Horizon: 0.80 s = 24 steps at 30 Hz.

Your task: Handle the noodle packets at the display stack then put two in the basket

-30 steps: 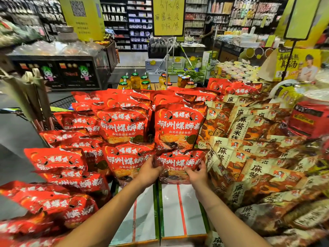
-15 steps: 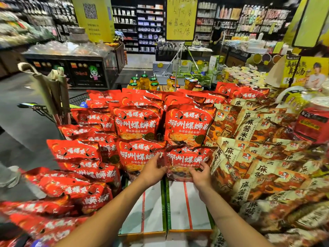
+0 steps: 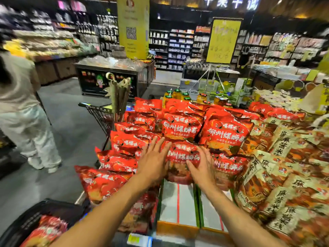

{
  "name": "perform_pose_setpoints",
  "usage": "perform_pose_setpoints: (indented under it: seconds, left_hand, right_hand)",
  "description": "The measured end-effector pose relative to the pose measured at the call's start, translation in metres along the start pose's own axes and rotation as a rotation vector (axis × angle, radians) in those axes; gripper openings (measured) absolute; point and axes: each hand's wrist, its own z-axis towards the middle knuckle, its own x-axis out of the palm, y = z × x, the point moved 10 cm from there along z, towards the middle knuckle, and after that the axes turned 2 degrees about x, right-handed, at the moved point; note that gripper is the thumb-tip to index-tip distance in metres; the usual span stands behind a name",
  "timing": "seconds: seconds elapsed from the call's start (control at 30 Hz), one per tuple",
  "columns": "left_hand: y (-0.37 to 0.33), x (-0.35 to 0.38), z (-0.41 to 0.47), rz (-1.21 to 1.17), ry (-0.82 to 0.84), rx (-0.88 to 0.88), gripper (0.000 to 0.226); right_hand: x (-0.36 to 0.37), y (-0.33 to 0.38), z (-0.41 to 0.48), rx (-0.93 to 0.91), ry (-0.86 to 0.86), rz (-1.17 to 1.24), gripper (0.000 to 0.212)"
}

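While your left hand (image 3: 153, 162) and right hand (image 3: 203, 165) lie flat-fingered against the red noodle packet (image 3: 181, 157) between them, you seem to be seating it, so press evenly.

Red noodle bags (image 3: 181, 155): glossy plastic film, crinkled, touched by bare left hand (image 3: 153, 163) and right hand (image 3: 203, 166). Beige packs (image 3: 283, 177) at 3 o'clock: matt, paper-like print. Cart (image 3: 99, 113) at 10 o'clock: dark metal wire. Floor (image 3: 67, 122): smooth, grey, matt.
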Motion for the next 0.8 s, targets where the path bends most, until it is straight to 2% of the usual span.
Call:
perform_pose_setpoints:
  seconds: [0.13,0.33,0.57,0.8]
  left_hand:
    - [0.066,-0.046,-0.056,0.035,-0.099,-0.078,0.07]
    - [0.171,-0.105,-0.158,0.1,-0.138,-0.223,0.073]
    - [0.279,-0.146,-0.277,0.163,-0.108,-0.416,0.075]
    - [0.374,-0.151,-0.368,0.15,-0.062,-0.611,0.076]
  right_hand:
    - [0.04,0.082,-0.027,-0.183,0.045,-0.044,0.067]
    - [0.11,0.207,-0.094,-0.388,0.05,-0.022,0.064]
    - [0.212,0.321,-0.174,-0.537,0.19,0.06,0.068]
    - [0.317,0.395,-0.239,-0.671,0.361,0.012,0.063]
